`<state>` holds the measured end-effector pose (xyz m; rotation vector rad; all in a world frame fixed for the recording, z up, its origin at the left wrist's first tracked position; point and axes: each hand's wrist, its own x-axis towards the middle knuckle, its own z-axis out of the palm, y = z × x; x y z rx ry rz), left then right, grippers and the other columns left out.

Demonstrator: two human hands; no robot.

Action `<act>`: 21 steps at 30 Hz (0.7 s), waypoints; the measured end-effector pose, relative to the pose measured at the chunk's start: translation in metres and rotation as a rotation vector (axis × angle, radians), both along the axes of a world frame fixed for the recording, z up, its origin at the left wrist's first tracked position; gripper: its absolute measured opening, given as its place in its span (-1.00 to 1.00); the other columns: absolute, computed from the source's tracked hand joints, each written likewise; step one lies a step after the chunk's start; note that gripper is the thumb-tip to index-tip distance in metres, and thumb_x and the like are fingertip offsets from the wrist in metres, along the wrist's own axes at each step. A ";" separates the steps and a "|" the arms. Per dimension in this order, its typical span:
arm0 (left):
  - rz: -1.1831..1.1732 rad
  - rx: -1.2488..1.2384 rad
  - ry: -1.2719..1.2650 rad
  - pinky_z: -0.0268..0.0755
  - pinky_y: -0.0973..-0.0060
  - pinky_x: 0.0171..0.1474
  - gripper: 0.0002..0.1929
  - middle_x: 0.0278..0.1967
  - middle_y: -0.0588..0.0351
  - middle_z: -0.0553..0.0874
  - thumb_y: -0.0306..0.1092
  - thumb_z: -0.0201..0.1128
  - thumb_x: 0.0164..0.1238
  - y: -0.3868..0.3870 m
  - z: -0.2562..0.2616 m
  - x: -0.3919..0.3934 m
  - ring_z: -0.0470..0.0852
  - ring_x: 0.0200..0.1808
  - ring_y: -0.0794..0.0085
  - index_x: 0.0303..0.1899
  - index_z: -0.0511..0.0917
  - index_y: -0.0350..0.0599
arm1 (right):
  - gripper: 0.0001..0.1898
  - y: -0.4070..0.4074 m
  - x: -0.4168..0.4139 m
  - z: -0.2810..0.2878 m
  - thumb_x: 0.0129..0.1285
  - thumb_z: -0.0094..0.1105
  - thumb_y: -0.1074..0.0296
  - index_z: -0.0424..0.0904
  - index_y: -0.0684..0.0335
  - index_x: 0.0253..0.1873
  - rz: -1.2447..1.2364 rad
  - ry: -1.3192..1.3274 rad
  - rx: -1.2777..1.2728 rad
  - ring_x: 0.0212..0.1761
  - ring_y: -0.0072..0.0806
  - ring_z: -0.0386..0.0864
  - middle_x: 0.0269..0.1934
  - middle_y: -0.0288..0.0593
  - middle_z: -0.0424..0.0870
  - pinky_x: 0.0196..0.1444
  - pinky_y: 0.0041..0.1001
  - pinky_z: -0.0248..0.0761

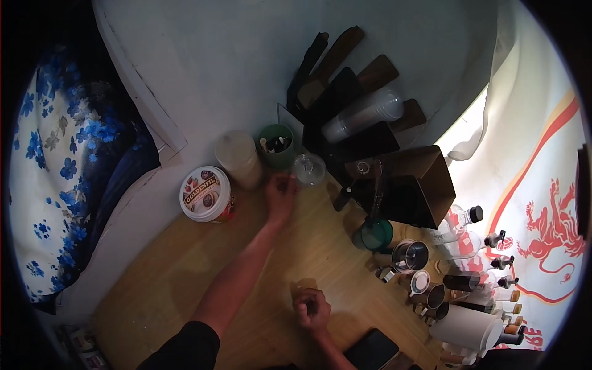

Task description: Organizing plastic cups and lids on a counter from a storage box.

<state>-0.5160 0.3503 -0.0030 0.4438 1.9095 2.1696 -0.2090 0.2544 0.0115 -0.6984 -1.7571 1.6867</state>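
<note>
My left hand (281, 196) reaches over the far part of the wooden table (222, 268), its fingers beside a small clear plastic container (309, 169). Just beyond the fingers stand a green cup (276, 155) with small utensils in it and a tall lidded cloudy container (238, 159). I cannot tell whether the left fingers hold anything. My right hand (313, 309) is low at the middle of the table with its fingers curled, and what may be inside them is hidden. A dark phone-like slab (372, 349) lies to its right.
A white-lidded tub (205, 194) stands at the left by the wall. Dark boards (342, 90), clear plastic cups (363, 115) and a black box (393, 194) stand at the back right. Green cup (375, 234), metal pitchers (411, 255), bottles (462, 245) and a white canister (465, 326) line the right side.
</note>
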 end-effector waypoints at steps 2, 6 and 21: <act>0.001 -0.049 0.022 0.51 0.56 -0.31 -0.78 -0.39 0.13 0.70 -0.26 0.31 0.51 -0.002 0.000 0.000 0.65 -0.41 0.59 -0.19 0.53 -0.24 | -0.65 -0.001 0.000 -0.001 0.36 0.37 0.15 0.57 0.29 0.03 0.003 -0.007 0.003 -0.36 -0.59 0.64 -0.37 -0.27 0.68 -0.24 -0.56 0.53; 0.034 -0.129 0.042 0.44 0.58 -0.34 -0.78 -0.45 0.18 0.66 -0.26 0.31 0.50 0.003 0.009 0.007 0.59 -0.44 0.64 -0.26 0.53 -0.20 | -0.63 0.003 0.000 0.002 0.38 0.34 0.12 0.53 0.32 0.03 0.009 -0.048 0.080 -0.36 -0.57 0.64 -0.38 -0.26 0.69 -0.23 -0.55 0.53; -0.086 -0.785 0.952 -0.25 -0.35 0.48 -0.28 0.58 0.00 0.16 0.17 0.28 0.35 0.004 0.032 0.033 -0.07 0.65 0.05 0.48 0.35 0.16 | -0.68 -0.001 -0.001 -0.001 0.32 0.40 0.21 0.58 0.27 0.02 -0.001 -0.045 0.040 -0.38 -0.57 0.63 -0.36 -0.28 0.69 -0.24 -0.54 0.53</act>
